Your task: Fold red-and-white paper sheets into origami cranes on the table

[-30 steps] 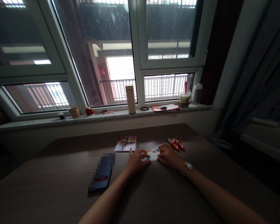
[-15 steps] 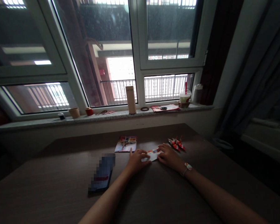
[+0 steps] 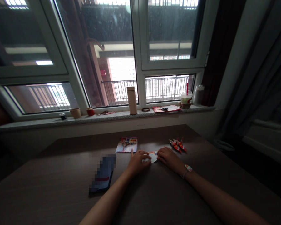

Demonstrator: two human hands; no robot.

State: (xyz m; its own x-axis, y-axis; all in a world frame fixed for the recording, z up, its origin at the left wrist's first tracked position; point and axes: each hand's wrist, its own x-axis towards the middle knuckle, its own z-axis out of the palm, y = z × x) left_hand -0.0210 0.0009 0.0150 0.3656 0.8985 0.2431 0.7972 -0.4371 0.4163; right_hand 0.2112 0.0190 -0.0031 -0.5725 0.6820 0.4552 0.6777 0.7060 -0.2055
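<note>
A small sheet of white paper with coloured print along its far edge lies low over the table between both hands. My left hand grips its left end, fingers bent over it and the thumb on the near side. At the right end, the fingers of my right hand are closed together on the paper, which looks bent there. Their tips partly cover it. Beyond my right hand rest several pointed red-and-white folded paper pieces. Behind my left hand lies a colourful printed square of paper.
A dark phone-like object, partly pixelated, lies left of my left forearm on the brown table. Along the windowsill stand a beige flask, a paper cup, a lidded drink and scissors on red-edged sheets.
My right hand's fingers have bunched closer together at the paper's right end. The paper's near edge now looks more curved. My left hand stays almost still.
</note>
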